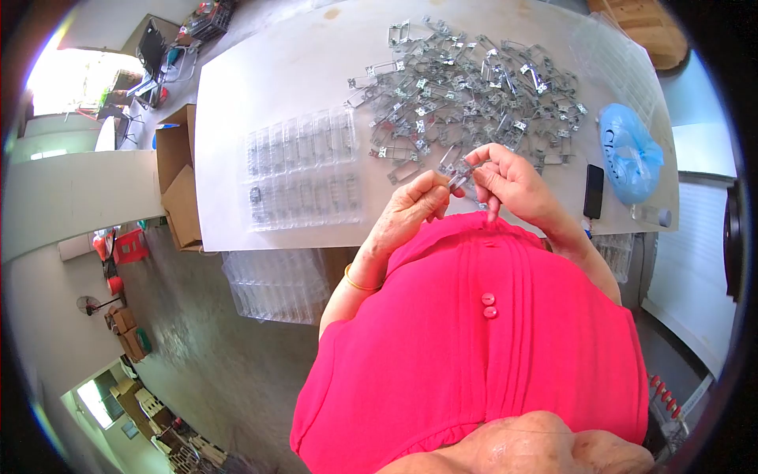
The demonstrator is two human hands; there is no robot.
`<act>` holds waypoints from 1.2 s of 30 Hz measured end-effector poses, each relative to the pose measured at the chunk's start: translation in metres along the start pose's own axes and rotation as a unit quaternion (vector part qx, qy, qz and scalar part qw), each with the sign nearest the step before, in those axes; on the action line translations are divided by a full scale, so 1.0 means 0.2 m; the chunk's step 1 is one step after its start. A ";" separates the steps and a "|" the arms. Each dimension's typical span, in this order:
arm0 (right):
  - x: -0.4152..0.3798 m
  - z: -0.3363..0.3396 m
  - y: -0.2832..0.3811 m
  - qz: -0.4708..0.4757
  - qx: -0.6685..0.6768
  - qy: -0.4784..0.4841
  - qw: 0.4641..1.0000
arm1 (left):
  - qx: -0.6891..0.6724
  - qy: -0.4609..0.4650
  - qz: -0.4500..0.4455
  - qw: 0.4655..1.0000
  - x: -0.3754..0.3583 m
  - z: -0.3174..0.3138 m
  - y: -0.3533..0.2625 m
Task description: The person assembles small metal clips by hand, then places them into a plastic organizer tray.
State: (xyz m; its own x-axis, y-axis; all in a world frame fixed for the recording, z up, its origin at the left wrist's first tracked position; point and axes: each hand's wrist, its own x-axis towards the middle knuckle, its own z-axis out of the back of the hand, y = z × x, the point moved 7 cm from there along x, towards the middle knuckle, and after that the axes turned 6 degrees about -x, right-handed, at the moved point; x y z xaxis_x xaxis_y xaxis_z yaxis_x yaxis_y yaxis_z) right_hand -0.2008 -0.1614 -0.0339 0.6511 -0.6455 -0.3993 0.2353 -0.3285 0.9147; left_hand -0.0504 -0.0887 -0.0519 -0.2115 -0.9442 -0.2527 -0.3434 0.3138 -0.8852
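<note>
Head view | left hand [414,204] and right hand [513,186]: fingertips pinched on a small metal piece [456,168], just beside the loose metal pile [474,87] on the table [225,79] | advisable: pinch lightly, brace one side, avoid bending thin parts, stay clear of tangles

Head-worn view, down over a table [225,95]
</note>
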 end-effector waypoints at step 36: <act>-0.16 -0.17 0.15 0.266 -0.166 -0.176 0.933 | -0.282 0.009 -0.017 0.959 -0.16 0.03 0.03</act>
State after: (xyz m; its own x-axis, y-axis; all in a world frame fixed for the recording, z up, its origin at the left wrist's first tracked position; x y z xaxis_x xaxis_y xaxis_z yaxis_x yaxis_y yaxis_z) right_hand -0.1897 -0.1281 0.0086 0.4754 -0.8624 0.1738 0.1953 0.2961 0.9350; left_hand -0.0396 -0.0570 -0.0509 -0.2050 -0.9546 -0.2160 -0.7897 0.2917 -0.5397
